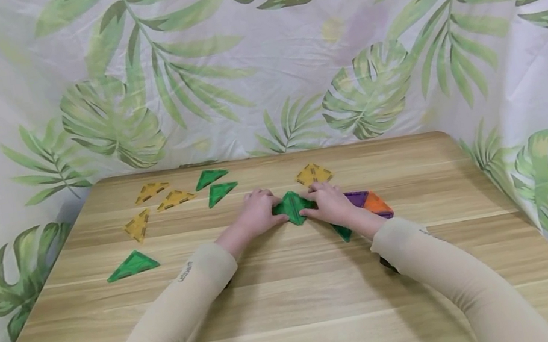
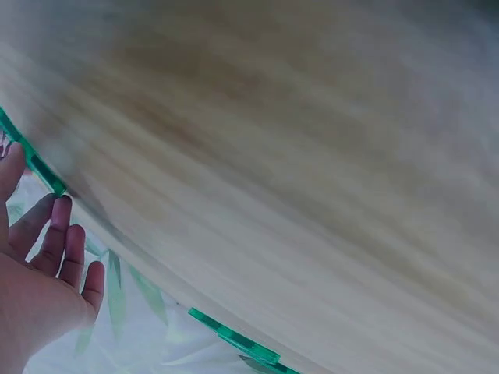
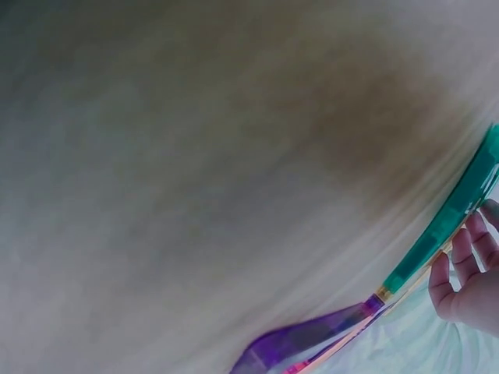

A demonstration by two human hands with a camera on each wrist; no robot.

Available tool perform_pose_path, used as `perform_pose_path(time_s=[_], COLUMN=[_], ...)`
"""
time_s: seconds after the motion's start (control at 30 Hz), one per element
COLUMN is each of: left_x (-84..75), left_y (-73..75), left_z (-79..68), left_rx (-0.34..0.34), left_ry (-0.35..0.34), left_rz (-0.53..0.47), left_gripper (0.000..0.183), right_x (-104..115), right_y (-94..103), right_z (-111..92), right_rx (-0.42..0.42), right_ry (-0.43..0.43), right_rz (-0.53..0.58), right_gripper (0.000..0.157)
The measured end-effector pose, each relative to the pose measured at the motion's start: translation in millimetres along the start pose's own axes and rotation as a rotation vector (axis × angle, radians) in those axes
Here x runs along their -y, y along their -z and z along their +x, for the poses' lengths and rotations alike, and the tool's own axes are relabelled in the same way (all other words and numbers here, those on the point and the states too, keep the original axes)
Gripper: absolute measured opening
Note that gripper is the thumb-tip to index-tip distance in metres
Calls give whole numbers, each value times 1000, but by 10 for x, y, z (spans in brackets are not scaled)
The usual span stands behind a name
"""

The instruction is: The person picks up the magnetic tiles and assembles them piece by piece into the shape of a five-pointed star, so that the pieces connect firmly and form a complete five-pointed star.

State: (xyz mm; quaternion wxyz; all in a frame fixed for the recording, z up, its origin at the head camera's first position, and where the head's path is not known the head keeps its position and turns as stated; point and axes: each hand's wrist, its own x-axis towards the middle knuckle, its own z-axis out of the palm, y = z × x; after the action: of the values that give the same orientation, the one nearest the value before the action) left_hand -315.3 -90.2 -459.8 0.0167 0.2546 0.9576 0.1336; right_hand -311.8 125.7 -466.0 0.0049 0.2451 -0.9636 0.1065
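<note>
Two green triangular magnetic tiles lie side by side at mid-table, meeting along a seam. My left hand pinches the left one at its outer corner, thumb on the near side. From the other side my right hand pinches the right one, thumb near the seam. Beneath the right wrist, another green tile is partly hidden, beside a purple tile and an orange tile. The left wrist view has fingertips right at a green tile edge; the right wrist view has fingers along a green edge.
Behind the hands lies a yellow tile pair. At the back left are several loose yellow tiles and two green triangles. A larger green triangle lies nearer on the left. A leaf-print cloth hangs behind the wooden table.
</note>
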Motion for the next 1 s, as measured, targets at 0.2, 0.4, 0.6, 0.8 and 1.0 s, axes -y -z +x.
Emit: perform_pose_path(time_s=[0.2,0.4,0.6,0.8,1.0], left_x=[31,314,731,1097,1285], left_y=[31,164,306,346,346], left_z=[-21,-126,-260,-388,-502], left_rx=[-20,-88,-81,-44,16], left_ry=[-4,49,116,163,108], left_rz=[-44,-98,-39,-10,36], left_gripper=[48,52,65,77,73], right_x=[9,23,31,31,17], right_y=[-11,-20,-23,-19,-12], right_z=[-3,-11,-28,-14,49], right_rx=[-13,-31,-40,-42,-17], right_ry=[4,20,28,22,9], right_rz=[-29,-45,-54,-66,-70], right_gripper=[54,54,53,51,50])
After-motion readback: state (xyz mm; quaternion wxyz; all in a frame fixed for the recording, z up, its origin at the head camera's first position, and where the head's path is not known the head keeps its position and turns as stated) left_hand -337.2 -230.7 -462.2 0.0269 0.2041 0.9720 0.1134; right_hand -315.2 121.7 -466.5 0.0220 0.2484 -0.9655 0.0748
